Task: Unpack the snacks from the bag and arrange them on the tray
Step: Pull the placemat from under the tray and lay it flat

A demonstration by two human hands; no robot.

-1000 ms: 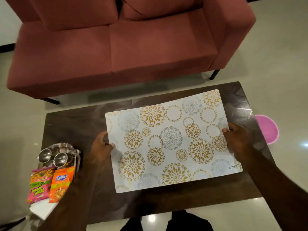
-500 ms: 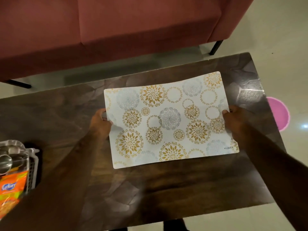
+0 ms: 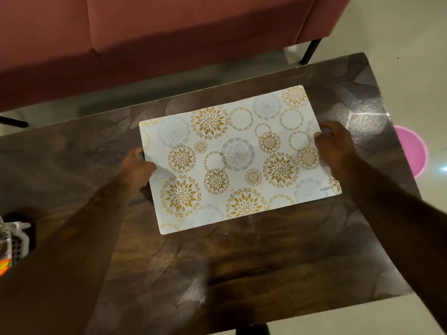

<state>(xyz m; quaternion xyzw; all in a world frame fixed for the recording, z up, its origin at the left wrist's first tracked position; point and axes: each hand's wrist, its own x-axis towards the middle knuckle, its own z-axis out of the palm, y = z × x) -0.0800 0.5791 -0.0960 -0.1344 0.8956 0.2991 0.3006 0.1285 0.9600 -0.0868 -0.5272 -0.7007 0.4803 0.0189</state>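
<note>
Snack packet (image 3: 3, 268): orange, lower-left edge.
Placemat (image 3: 237, 160): mid-frame, on table (image 3: 242, 262).
Left grip (image 3: 137, 166): pinches its left edge.
Right grip (image 3: 335, 147): pinches right edge.

Left hand (image 3: 139, 166), right hand (image 3: 335, 147) pinch placemat (image 3: 237, 160) — table (image 3: 266, 262) beneath.

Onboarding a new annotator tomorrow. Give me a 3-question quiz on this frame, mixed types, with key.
1. True or false: the floral placemat is rolled up.
2. How many hands grip the placemat? A) none B) one C) two
3. Fill in: the word printed in the placemat's near right corner is ____.
Key: 1 false, it is spread out on the wooden table. 2 C, the left hand and the right hand each grip a short edge. 3 KUBER.
</note>
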